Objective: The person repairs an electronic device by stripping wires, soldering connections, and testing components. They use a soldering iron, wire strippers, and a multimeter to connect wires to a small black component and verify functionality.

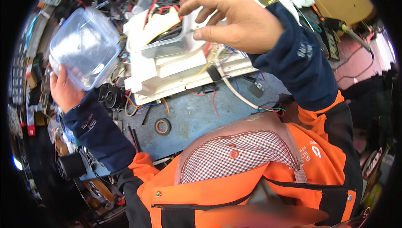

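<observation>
At the left, my left hand (65, 89) grips the lower edge of a clear plastic lid (81, 46), square with rounded corners and tilted up. A clear plastic box (167, 48) stands on a white plastic housing at the back. Inside it lie red and black wire leads (169, 33) and a yellow piece (162, 24). Over the box's right side hovers my right hand (234, 21), fingers loosely bent and the thumb apart from them. Nothing plainly shows in its grasp.
Below the box, the white housing (167, 75) lies on the blue-grey bench (188, 123) with loose wires trailing from it. A roll of tape (162, 126) sits near the front. Cluttered parts crowd the left, and a soldering iron (349, 31) stands at the right.
</observation>
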{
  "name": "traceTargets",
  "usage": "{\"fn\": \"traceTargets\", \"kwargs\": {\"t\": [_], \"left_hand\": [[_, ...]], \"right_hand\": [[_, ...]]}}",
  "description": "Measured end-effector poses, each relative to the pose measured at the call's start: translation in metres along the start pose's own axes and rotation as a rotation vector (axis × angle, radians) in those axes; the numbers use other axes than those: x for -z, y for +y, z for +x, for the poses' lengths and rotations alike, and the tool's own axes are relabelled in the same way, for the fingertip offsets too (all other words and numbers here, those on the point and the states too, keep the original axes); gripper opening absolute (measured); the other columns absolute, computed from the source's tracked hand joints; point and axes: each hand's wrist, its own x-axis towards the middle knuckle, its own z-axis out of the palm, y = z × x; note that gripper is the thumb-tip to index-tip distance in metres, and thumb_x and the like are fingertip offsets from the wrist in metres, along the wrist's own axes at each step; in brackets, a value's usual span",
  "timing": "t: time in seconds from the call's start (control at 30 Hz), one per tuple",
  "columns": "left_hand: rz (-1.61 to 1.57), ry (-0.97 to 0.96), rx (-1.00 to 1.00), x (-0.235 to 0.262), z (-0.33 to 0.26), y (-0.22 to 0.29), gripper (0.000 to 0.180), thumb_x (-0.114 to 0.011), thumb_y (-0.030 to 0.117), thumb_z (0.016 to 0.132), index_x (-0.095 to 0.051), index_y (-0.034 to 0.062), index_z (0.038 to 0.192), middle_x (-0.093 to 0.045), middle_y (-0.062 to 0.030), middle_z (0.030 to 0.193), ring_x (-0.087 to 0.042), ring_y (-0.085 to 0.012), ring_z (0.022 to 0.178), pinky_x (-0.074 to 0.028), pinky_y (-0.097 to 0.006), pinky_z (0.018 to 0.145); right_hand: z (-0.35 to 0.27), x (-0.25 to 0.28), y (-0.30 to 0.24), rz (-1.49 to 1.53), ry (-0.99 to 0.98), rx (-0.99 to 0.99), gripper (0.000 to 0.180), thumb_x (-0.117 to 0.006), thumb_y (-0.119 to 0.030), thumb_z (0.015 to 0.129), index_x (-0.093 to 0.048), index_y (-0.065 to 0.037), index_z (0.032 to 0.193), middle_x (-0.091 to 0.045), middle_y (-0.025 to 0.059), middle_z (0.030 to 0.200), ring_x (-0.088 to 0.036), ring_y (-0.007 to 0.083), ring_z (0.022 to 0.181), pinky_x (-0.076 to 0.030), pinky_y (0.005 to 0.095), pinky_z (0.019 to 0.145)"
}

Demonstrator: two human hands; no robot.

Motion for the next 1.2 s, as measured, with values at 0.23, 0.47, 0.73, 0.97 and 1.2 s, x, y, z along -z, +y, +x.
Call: {"fn": "traceTargets", "kwargs": {"t": [0.23,0.47,0.73,0.97,1.2], "left_hand": [[0.429,-0.088,0.239,0.099,0.042,-0.086,0.042,-0.080,0.023,0.101,-0.069,-0.0085,0.127,-0.076,-0.0130,0.106,-0.075,-0.0200,0.088,-0.061,-0.034,0.077],[0.903,0.136,-0.262,0.032,-0.027,-0.025,0.052,-0.082,0.029,0.101,-0.069,-0.0057,0.137,-0.077,-0.0140,0.118,-0.072,-0.0195,0.105,-0.055,-0.033,0.096],[0.430,-0.353,-0.163,-0.167,-0.220,0.065,0.017,-0.075,0.005,0.102,-0.075,-0.0042,0.117,-0.074,-0.0057,0.102,-0.064,-0.0095,0.088,-0.050,-0.024,0.080],[0.429,-0.724,-0.024,-0.275,-0.272,-0.004,0.018,-0.081,0.007,0.096,-0.076,-0.0044,0.110,-0.071,-0.0119,0.093,-0.064,-0.0160,0.068,-0.051,-0.030,0.065],[0.540,-0.548,-0.435,-0.322,-0.275,-0.038,0.020,-0.085,0.009,0.094,-0.077,-0.0039,0.107,-0.074,-0.0133,0.098,-0.068,-0.0195,0.072,-0.054,-0.032,0.067]], "right_hand": [[-0.105,0.059,-0.015,0.009,0.245,-0.079,0.030,-0.073,0.000,0.099,-0.069,0.006,0.129,-0.076,0.0096,0.113,-0.072,0.0137,0.098,-0.058,0.0276,0.087],[-0.207,0.034,0.011,0.274,0.488,-0.490,0.021,-0.072,0.001,0.101,-0.073,0.005,0.121,-0.075,0.0038,0.101,-0.067,0.0073,0.086,-0.052,0.0222,0.075],[-0.248,-0.035,0.087,0.255,0.717,-0.447,0.016,-0.074,0.002,0.098,-0.074,0.004,0.113,-0.071,0.0005,0.094,-0.061,0.0038,0.078,-0.047,0.0208,0.070],[-0.242,-0.036,0.079,0.098,0.615,-0.457,0.014,-0.076,0.001,0.093,-0.077,0.001,0.107,-0.071,-0.0003,0.089,-0.058,0.0034,0.073,-0.045,0.0217,0.066],[-0.253,-0.034,0.075,0.275,0.639,-0.436,0.015,-0.078,0.002,0.094,-0.076,0.001,0.109,-0.070,-0.0015,0.088,-0.061,0.0046,0.074,-0.048,0.0231,0.065]]}}
